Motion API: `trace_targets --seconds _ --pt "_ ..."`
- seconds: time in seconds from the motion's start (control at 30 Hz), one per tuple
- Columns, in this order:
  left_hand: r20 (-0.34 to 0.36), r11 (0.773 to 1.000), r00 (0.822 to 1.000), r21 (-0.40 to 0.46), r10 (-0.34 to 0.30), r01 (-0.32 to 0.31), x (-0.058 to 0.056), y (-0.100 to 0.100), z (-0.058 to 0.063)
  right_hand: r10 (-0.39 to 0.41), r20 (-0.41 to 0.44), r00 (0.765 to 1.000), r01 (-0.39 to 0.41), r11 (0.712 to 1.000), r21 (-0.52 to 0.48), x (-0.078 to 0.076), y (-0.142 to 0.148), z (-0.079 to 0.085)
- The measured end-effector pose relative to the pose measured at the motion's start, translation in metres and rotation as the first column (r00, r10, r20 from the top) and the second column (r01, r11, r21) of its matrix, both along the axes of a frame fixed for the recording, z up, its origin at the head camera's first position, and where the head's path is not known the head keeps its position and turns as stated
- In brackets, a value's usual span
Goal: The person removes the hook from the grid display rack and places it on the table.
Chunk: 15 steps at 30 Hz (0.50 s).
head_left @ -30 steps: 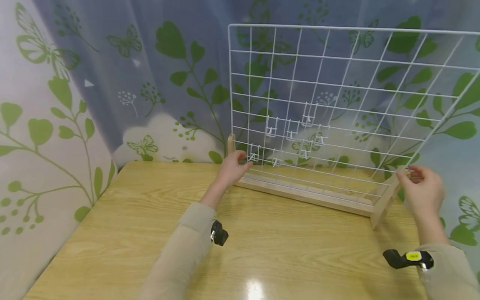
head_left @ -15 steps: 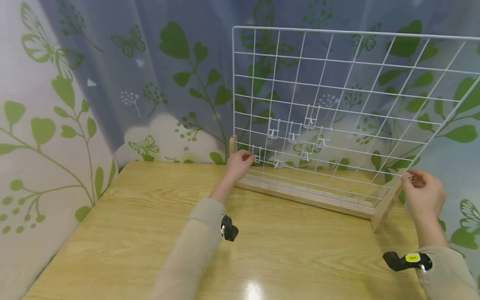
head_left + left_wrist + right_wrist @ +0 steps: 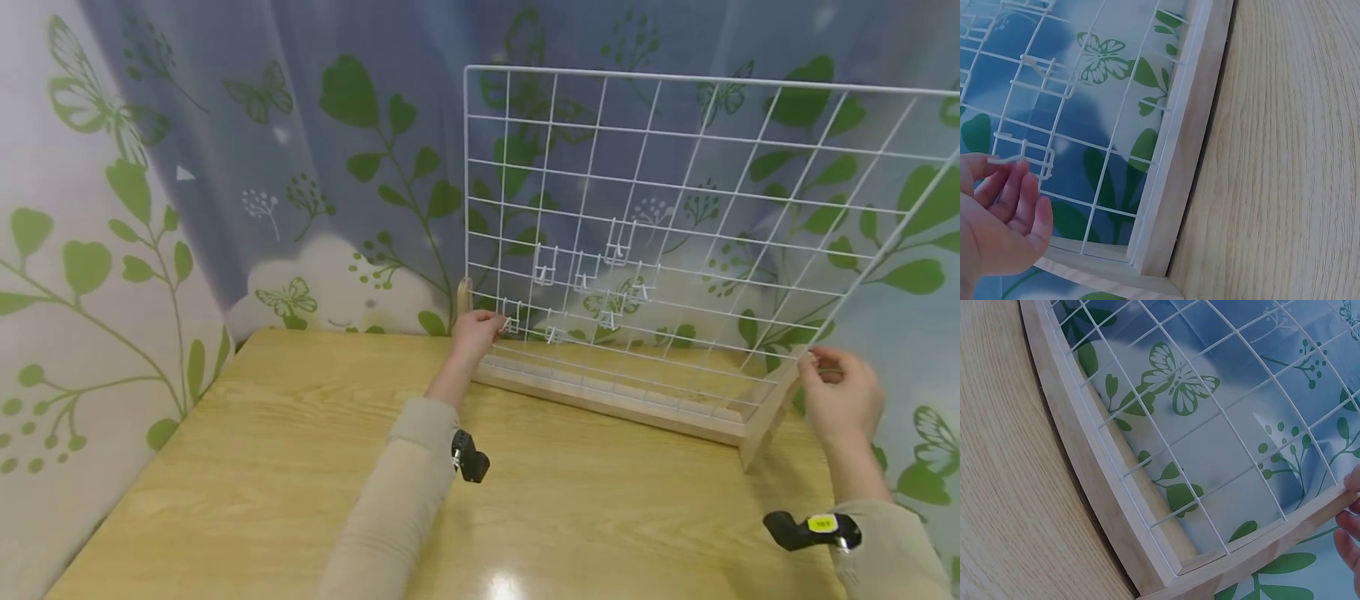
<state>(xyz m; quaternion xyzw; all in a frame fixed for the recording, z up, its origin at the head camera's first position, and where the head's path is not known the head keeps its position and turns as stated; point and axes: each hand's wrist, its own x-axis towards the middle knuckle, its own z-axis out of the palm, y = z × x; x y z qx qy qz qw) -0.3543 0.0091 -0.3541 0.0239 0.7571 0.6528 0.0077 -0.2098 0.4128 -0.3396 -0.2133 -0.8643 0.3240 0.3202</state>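
Note:
A white wire grid panel (image 3: pixel 467 175) stands upright in a pale wooden stand (image 3: pixel 611 403) on the table. At the grid's lower left, my left hand (image 3: pixel 474 335) pinches the protruding prong of a small white wire hook (image 3: pixel 1051 164) between thumb and fingers; the hook hangs on the grid wires. The remaining fingers curl loosely below it. My right hand (image 3: pixel 843 393) grips the top of the stand's right wooden upright (image 3: pixel 768 417) with thumb and fingers. Only its fingertips (image 3: pixel 1349 522) show at the right wrist view's edge.
Several other white hooks (image 3: pixel 543 273) hang on the grid to the right of my left hand. The wood-grain table (image 3: pixel 315 467) extends in front of the stand. A patterned curtain (image 3: pixel 360 167) with leaves and butterflies hangs close behind.
My left hand has moved slightly right, from spread fingers beside the hook to a pinch on its prong. My right hand stays on the upright. The head view has shifted slightly.

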Motion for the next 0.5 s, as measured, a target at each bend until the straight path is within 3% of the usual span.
trace_targets --seconds 0.33,0.5 --pt "0.076 0.991 0.996 0.129 -0.042 0.032 -0.0022 0.0036 -0.0031 0.019 -0.018 1.0 -0.018 1.0 0.013 0.0013 0.0009 -0.0027" --pt "0.091 0.99 0.994 0.136 -0.059 0.046 -0.0026 0.0057 -0.0007 0.017 -0.026 1.0 -0.017 1.0 0.016 0.0007 0.0019 -0.0041"
